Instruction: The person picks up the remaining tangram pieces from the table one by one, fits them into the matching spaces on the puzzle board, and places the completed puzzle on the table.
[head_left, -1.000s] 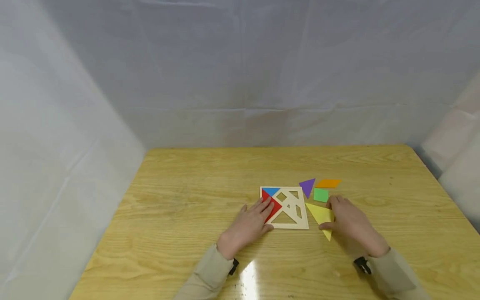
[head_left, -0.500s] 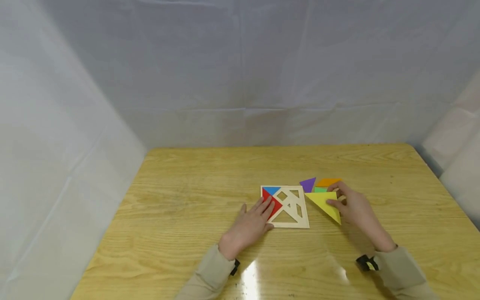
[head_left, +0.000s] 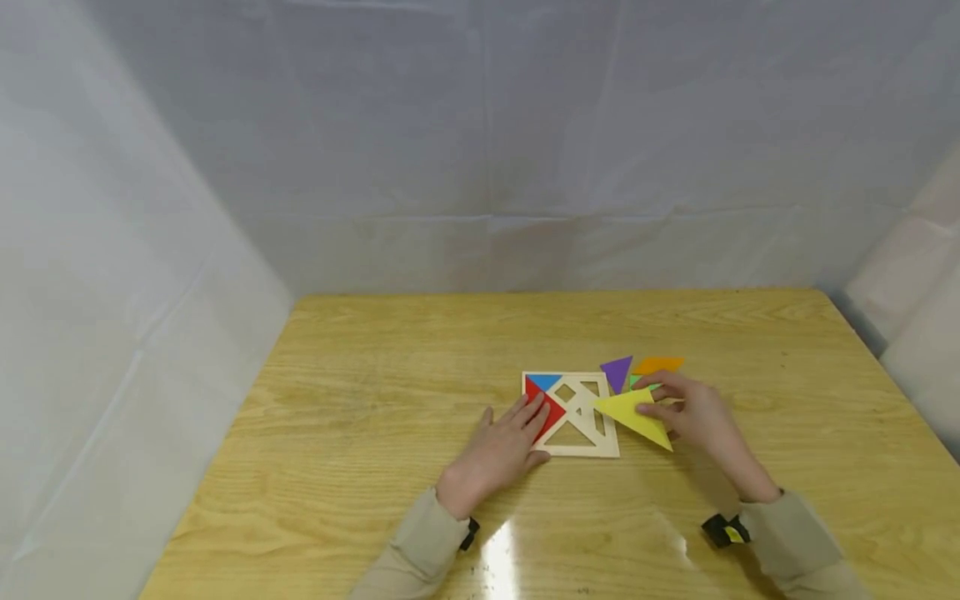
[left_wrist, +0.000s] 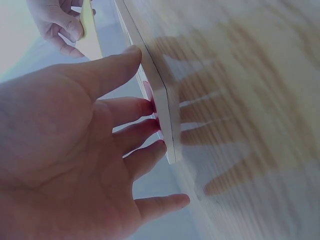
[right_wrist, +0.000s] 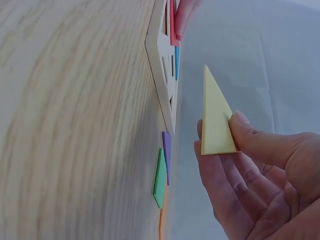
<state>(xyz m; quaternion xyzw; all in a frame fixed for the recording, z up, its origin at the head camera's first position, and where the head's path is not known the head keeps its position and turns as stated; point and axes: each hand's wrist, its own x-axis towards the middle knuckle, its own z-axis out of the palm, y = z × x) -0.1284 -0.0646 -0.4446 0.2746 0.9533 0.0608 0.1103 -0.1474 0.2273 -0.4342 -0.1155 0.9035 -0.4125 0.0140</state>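
Observation:
With fingers spread, my left hand (head_left: 498,450) rests on the red triangle (head_left: 553,408) at the left of the wooden tangram board (head_left: 609,446); its thumb touches the board's front edge. A blue triangle (head_left: 543,382) fills the board's back left corner. The other cutouts show bare. My right hand (head_left: 697,414) pinches a large yellow triangle (head_left: 637,418) between thumb and fingers. In the right wrist view the yellow triangle (right_wrist: 215,122) is raised off the table, and in the head view its left tip overlaps the board's right side.
Right of the board lie a purple triangle (head_left: 618,373), an orange parallelogram (head_left: 660,365) and a green square (head_left: 636,382), which my right hand partly hides. They lie on a wooden table (head_left: 360,400), with white sheeting (head_left: 480,150) behind and at the sides.
My right hand has lifted the yellow triangle from the table, turned it somewhat and brought it left over the board's right edge. My left hand has stayed on the red triangle.

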